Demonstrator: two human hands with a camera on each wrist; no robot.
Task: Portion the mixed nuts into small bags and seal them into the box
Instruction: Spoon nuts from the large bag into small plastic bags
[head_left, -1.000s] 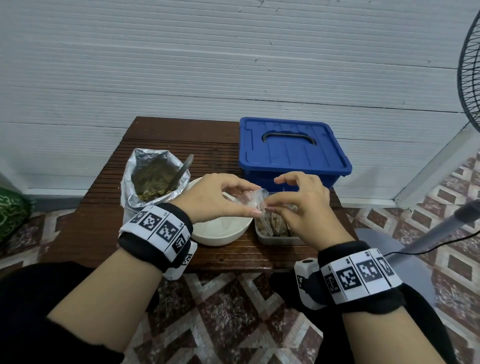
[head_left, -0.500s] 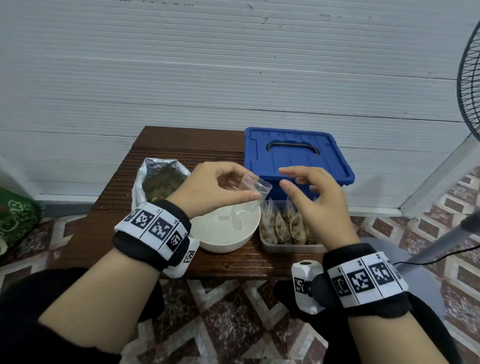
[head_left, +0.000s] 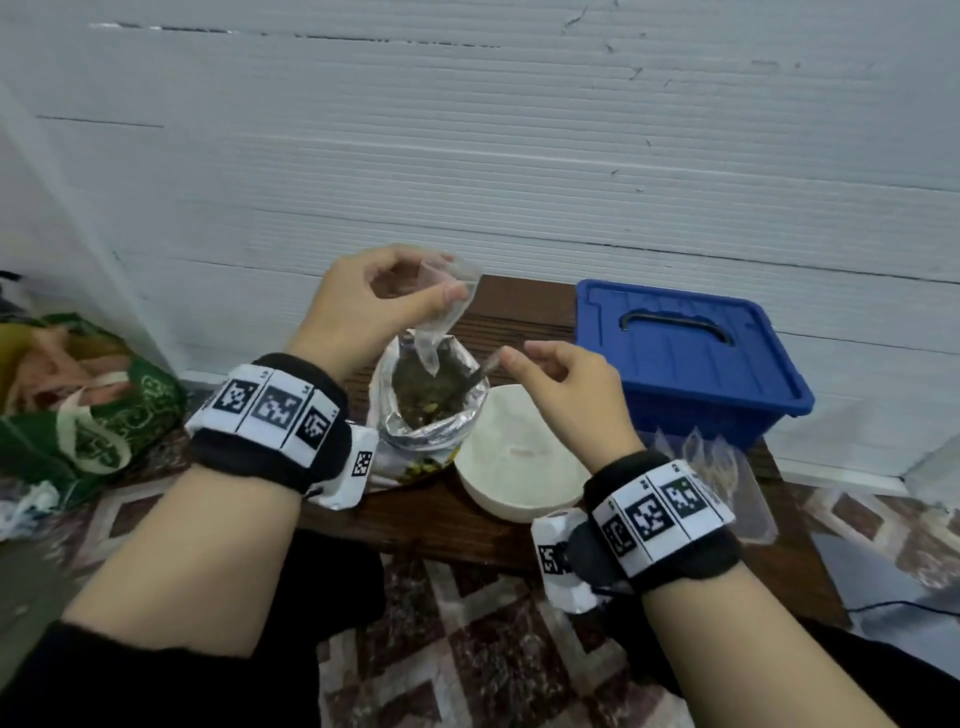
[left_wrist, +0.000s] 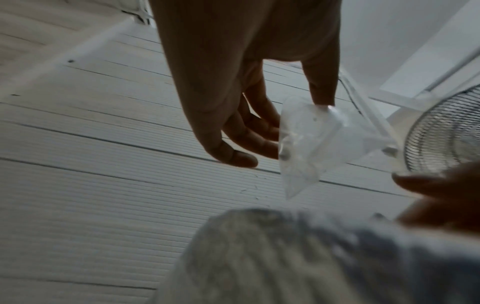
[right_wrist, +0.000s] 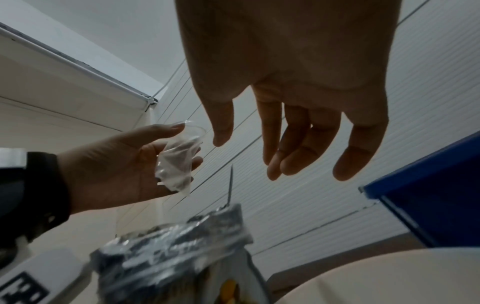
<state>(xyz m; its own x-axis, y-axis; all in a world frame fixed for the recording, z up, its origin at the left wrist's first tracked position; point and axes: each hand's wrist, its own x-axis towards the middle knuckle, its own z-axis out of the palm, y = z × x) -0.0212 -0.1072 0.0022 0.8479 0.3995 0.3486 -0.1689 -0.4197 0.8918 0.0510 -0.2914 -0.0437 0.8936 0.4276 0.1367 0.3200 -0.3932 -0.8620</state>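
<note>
My left hand (head_left: 436, 280) pinches the rim of a small empty clear bag (head_left: 441, 322) between thumb and fingers. It hangs just above the open silver foil bag of mixed nuts (head_left: 431, 410). In the left wrist view the small bag (left_wrist: 311, 144) dangles from the thumb. My right hand (head_left: 524, 358) hovers to the right of the foil bag with loose fingers and holds nothing. It is close to the metal spoon handle (head_left: 483, 370) sticking out of the nuts. The right wrist view shows the spoon handle (right_wrist: 230, 185) apart from my fingers (right_wrist: 272, 172). The blue box (head_left: 685, 358) stands shut at the back right.
A white bowl (head_left: 519, 467) sits in front of the foil bag on the brown table (head_left: 431, 519). A clear tray with several filled small bags (head_left: 727, 467) lies by my right wrist. A green bag (head_left: 104, 415) lies on the floor at left. A fan (left_wrist: 446, 131) stands to the right.
The right hand let go of the small bag and moved left toward the spoon. The left hand carried the bag up and left, from over the bowl to above the foil bag.
</note>
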